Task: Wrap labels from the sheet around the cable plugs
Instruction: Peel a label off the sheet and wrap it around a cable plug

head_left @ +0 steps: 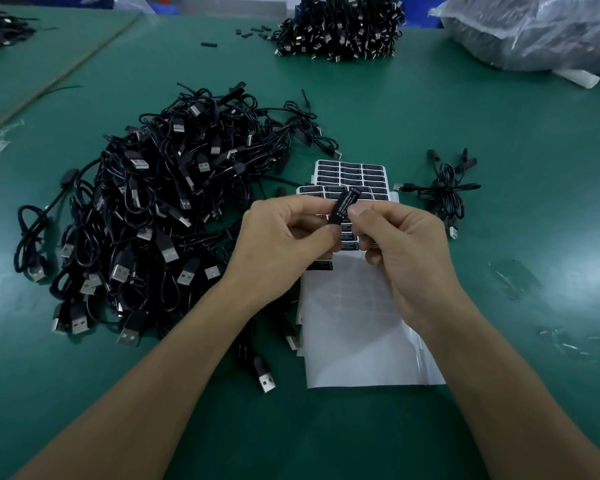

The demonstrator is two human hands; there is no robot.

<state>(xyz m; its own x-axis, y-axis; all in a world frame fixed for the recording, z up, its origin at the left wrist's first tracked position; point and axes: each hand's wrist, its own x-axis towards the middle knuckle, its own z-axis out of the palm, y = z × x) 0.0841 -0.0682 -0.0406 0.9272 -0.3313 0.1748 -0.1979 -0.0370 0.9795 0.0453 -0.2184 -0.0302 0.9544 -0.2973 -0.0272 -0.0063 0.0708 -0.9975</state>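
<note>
A green table (499,133); far beyond the fingers to the right a clear plastic bag (541,29), white tape (581,77) beside it.

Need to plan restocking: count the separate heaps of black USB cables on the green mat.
4: big heap left of the hands; neat stack at far centre; small bunch right of the label sheet; a dark pile at far left, cut by the frame edge.

We read "LED CONTROLLER" in white on the black label (344,206) around the plug; print on the sheet (352,174) labels stays too small.
</note>
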